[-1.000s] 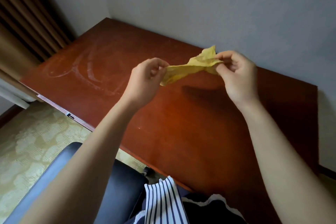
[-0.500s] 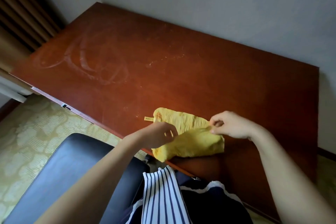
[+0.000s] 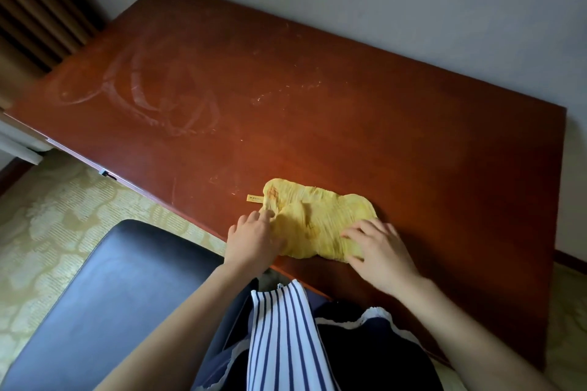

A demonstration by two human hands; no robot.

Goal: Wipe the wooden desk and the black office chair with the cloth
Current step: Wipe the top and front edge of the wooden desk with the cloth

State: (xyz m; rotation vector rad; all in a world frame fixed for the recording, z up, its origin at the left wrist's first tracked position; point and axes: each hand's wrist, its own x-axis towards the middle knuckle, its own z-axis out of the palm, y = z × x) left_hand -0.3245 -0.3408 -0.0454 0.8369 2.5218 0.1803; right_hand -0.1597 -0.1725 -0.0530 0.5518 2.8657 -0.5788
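A crumpled yellow cloth (image 3: 317, 216) lies spread flat on the red-brown wooden desk (image 3: 317, 98), close to its near edge, with a small label sticking out at its left. My left hand (image 3: 254, 241) rests on the cloth's left end, fingers reaching onto the fabric. My right hand (image 3: 378, 251) lies palm down on the cloth's right end with fingers spread. The black office chair (image 3: 104, 301) stands at the lower left, partly under my left forearm.
Whitish smear marks and dust streaks cover the desk's left half (image 3: 152, 95). Grey walls bound the desk at the back and right. Brown curtains (image 3: 38, 3) hang at the far left. Patterned yellow carpet (image 3: 41, 209) lies below the desk edge.
The cloth, held stretched in the air between both hands a second ago, came down onto the desk near its front edge. Both hands now lie flat on it.
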